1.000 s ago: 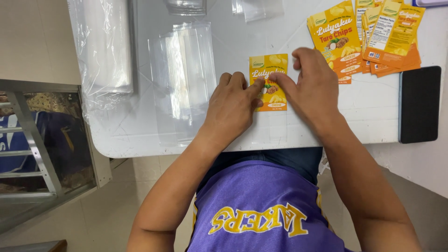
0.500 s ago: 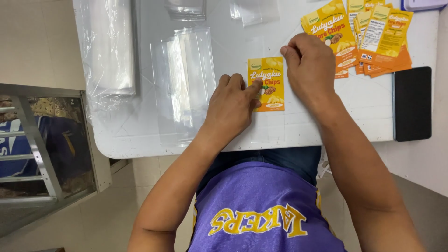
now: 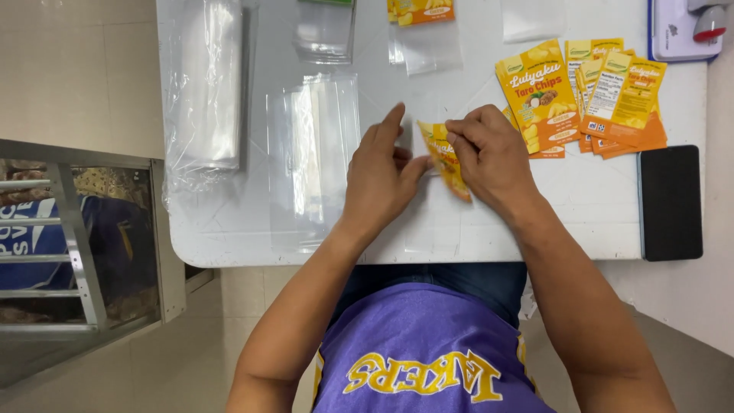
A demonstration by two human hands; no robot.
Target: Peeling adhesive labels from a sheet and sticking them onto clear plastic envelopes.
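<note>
The yellow snack label (image 3: 446, 159) sits tilted above the white tabletop (image 3: 581, 214), pinched in the grip of the right hand (image 3: 493, 157), while the left hand (image 3: 380, 177), fingers loosely spread, touches its left edge, near the clear bags (image 3: 315, 157).

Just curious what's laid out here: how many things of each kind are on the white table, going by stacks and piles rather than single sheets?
Yellow label in the hands: 1
Pile of yellow-orange labels: 1
Stacks or rolls of clear bags: 3
Loose clear bags: 2, one with yellow cards inside
Black phone: 1
White device: 1
Total: 9
</note>
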